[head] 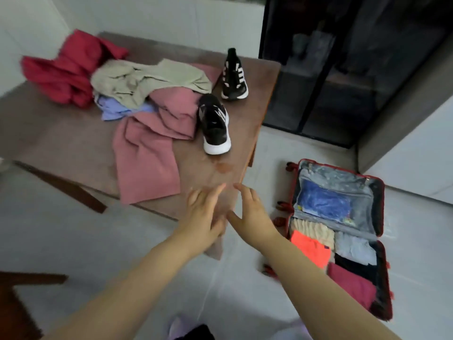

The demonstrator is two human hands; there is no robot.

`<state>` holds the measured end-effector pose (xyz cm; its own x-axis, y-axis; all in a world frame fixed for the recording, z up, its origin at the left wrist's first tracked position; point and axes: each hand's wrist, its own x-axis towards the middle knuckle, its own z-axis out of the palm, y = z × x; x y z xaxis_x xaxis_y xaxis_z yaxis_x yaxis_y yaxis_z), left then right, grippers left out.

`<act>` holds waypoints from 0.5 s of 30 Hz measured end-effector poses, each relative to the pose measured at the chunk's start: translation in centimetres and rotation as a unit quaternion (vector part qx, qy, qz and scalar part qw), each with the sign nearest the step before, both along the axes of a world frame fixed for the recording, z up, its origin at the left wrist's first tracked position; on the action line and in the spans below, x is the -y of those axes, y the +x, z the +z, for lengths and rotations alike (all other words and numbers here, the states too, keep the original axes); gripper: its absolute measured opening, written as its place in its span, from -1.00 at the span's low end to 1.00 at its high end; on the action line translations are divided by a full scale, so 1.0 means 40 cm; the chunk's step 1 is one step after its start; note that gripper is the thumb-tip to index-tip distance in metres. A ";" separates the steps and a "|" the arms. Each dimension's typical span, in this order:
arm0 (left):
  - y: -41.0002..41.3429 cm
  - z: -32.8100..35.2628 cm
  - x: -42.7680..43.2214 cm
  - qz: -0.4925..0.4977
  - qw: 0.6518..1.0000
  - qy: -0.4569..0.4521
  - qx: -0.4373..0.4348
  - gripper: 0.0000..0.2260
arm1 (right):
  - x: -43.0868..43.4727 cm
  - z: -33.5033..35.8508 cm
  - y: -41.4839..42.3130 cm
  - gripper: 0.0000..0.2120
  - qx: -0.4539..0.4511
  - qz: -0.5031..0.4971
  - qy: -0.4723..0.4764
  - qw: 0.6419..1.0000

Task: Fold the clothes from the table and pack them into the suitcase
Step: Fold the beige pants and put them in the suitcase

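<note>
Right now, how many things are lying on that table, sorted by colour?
Red clothes: 1
Beige clothes: 1
Light blue clothes: 1
Pink clothes: 1, though its folds might hide a second piece
Black-and-white shoes: 2
Total: 6

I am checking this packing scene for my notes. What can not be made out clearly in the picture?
Head view only:
- Lilac garment: mostly buried under the beige garment.
- Blue item in the suitcase lid: veiled by a translucent cover.
- Left hand and right hand: motion-blurred; contact with the table unclear.
- Dark cabinet: contents behind tinted glass.
</note>
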<state>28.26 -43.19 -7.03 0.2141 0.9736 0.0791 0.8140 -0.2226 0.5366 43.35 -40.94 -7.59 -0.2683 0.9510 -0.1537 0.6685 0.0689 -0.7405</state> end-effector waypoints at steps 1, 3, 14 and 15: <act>-0.067 0.011 -0.004 -0.002 1.000 0.017 -0.018 -0.39 | 0.003 0.009 -0.064 -0.41 -0.006 -0.001 -0.003 1.000; -0.189 0.028 -0.013 0.020 0.998 0.020 -0.047 -0.40 | 0.012 0.017 -0.178 -0.40 -0.010 0.005 -0.011 1.000; -0.489 -0.015 -0.107 0.048 0.986 -0.102 -0.122 -0.39 | -0.062 0.027 -0.429 -0.41 0.034 0.014 -0.032 0.999; -0.503 -0.022 -0.124 0.046 0.986 -0.110 -0.120 -0.38 | -0.083 0.024 -0.442 -0.40 0.038 0.019 -0.027 0.999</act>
